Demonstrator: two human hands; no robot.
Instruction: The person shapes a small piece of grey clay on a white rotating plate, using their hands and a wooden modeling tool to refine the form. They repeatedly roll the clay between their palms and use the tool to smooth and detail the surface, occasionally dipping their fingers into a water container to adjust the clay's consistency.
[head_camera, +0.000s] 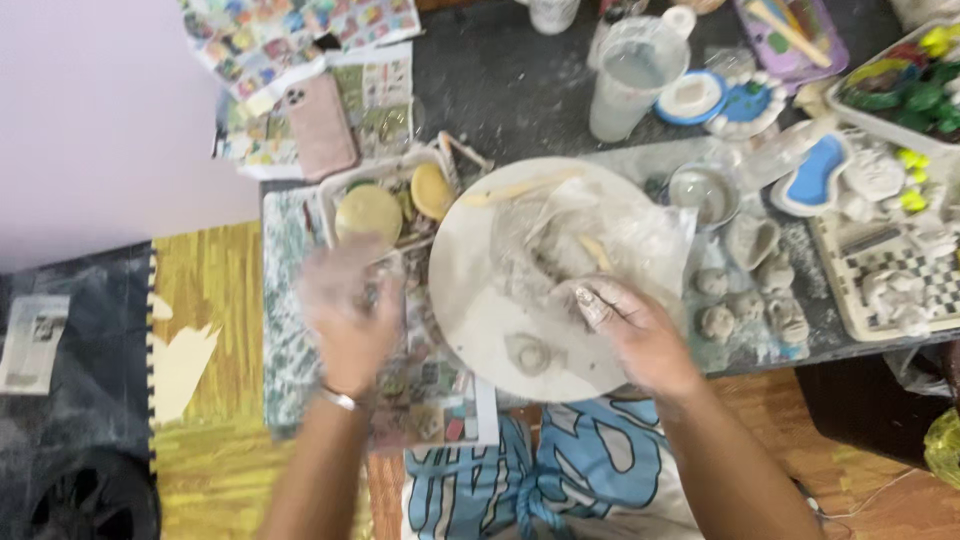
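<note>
Printed paper sheets (290, 35) covered in small coloured squares lie at the far left of the dark table (520, 80), with a pink phone (322, 125) lying on them. More printed sheets (430, 400) sit at the near edge, under the left hand. A clear plastic cup (632, 80) of cloudy water stands at the back, and beside it a white palette (748, 103) with blue paint.

The round white board (500, 310) sits in the middle, with a crumpled clear plastic bag (610, 235) holding grey clay on its far right part and a small flattened clay piece (530, 353) near its front edge. The right hand (635, 330), dusted with clay, rests on the bag's near edge, fingers curled (whether it pinches the plastic or clay, I cannot tell). The left hand (348, 305) is blurred, just left of the board over a tray with a yellow round sponge (368, 212); its opening cannot be told. Small clay lumps (750, 300) lie to the right of the board.
</note>
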